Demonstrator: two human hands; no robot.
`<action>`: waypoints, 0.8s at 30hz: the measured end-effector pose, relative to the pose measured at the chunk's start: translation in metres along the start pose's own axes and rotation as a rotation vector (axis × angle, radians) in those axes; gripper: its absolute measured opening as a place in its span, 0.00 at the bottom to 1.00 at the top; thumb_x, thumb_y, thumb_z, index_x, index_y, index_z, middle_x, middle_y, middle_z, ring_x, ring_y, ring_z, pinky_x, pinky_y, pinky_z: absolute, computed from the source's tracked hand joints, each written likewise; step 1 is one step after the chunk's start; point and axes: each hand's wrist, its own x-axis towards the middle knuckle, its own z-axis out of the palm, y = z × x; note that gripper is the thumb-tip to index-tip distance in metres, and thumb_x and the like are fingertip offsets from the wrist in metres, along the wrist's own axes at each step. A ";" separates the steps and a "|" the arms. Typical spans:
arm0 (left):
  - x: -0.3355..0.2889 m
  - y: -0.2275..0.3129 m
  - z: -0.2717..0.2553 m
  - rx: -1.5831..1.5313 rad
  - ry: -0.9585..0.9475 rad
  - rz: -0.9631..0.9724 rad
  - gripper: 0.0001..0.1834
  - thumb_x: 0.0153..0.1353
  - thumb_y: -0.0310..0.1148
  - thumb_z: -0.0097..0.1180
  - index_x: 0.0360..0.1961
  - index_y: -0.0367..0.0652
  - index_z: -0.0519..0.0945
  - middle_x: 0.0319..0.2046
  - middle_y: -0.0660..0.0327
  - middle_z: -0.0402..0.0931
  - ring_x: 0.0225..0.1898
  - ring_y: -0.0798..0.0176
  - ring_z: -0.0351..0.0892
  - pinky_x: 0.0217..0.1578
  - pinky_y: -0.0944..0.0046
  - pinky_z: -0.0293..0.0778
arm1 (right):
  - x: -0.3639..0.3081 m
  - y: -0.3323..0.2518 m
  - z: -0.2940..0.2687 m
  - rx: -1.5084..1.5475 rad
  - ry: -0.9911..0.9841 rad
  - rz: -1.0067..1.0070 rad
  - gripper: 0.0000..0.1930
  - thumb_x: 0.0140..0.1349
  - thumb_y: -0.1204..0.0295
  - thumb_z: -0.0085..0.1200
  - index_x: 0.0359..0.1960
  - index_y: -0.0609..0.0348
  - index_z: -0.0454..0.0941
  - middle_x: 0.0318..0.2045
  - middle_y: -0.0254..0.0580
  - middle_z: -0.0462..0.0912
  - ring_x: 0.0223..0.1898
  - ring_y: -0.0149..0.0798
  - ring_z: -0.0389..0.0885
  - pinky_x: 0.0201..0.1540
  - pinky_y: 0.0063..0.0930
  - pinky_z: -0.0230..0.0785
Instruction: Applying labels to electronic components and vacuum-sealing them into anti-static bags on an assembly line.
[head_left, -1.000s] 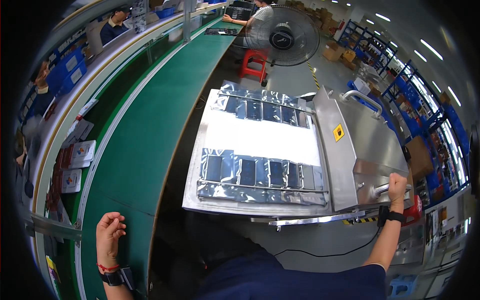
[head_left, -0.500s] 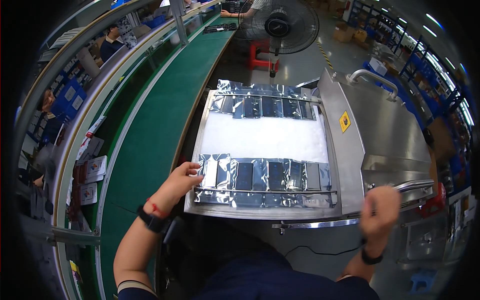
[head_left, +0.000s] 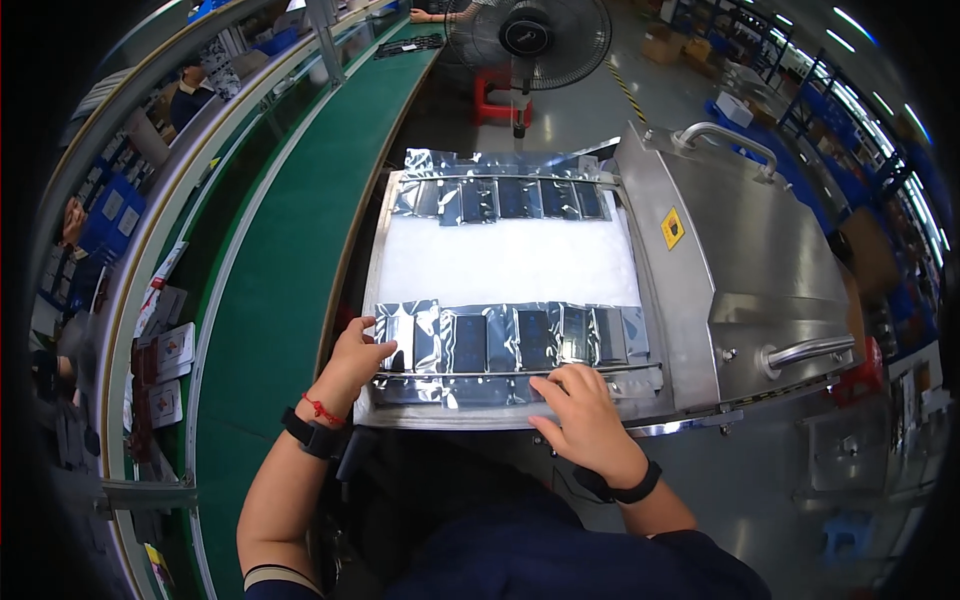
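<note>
On a metal machine bed with a white pad (head_left: 510,262), shiny anti-static bags (head_left: 470,342) with dark flat rectangular items inside lie in a near row. A second row of such bags (head_left: 520,200) lies along the far edge. A thin metal bar (head_left: 460,374) crosses the near bags. My left hand (head_left: 358,355) is at the near row's left end, fingers apart, beside the leftmost bag. My right hand (head_left: 583,412) hovers at the bed's front edge, fingers spread, fingertips close to the bar and bags; whether they touch them I cannot tell.
The machine's raised steel lid (head_left: 760,270) with handles stands right of the bed. A green conveyor belt (head_left: 270,290) runs along the left. Beyond the bed are a standing fan (head_left: 527,38) and a red stool (head_left: 495,100). White-and-red packs (head_left: 170,350) lie beyond the belt's left rail.
My right hand has left the lid handle area and come left to the near bag row. My left hand stays by the leftmost bag. The whole view has shifted slightly.
</note>
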 end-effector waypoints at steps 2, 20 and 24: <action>0.002 -0.002 0.001 0.015 0.023 0.019 0.33 0.47 0.26 0.62 0.55 0.33 0.64 0.33 0.55 0.72 0.32 0.65 0.73 0.28 0.68 0.70 | 0.005 -0.005 0.001 -0.007 0.033 0.066 0.21 0.47 0.68 0.60 0.44 0.63 0.74 0.40 0.46 0.70 0.44 0.47 0.67 0.50 0.39 0.57; 0.008 0.041 0.024 -0.119 -0.158 -0.088 0.34 0.52 0.31 0.61 0.55 0.29 0.60 0.34 0.52 0.74 0.32 0.66 0.74 0.28 0.67 0.71 | 0.012 0.051 0.004 -0.359 0.184 0.506 0.28 0.54 0.57 0.55 0.51 0.65 0.68 0.54 0.67 0.62 0.58 0.62 0.56 0.58 0.51 0.49; 0.003 0.050 0.052 -0.190 -0.278 -0.151 0.35 0.54 0.35 0.61 0.57 0.30 0.59 0.44 0.46 0.71 0.43 0.57 0.72 0.40 0.64 0.69 | 0.018 0.042 0.016 -0.346 0.001 0.645 0.37 0.58 0.50 0.47 0.60 0.67 0.56 0.59 0.77 0.50 0.63 0.71 0.45 0.61 0.62 0.37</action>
